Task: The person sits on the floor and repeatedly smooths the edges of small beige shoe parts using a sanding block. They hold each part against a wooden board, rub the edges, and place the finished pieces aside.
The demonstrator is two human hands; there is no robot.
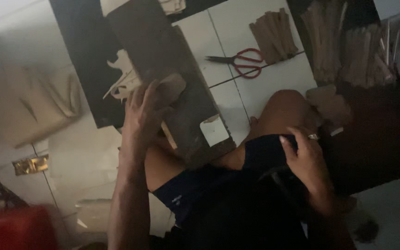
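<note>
On wooden board (172, 78), left hand (142, 113) flat

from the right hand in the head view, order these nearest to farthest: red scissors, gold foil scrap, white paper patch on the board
From the right hand:
1. White paper patch, on the dark board's near corner.
2. Red scissors, farther up on the tiled floor.
3. Gold foil scrap, far across, beyond the left hand.
</note>
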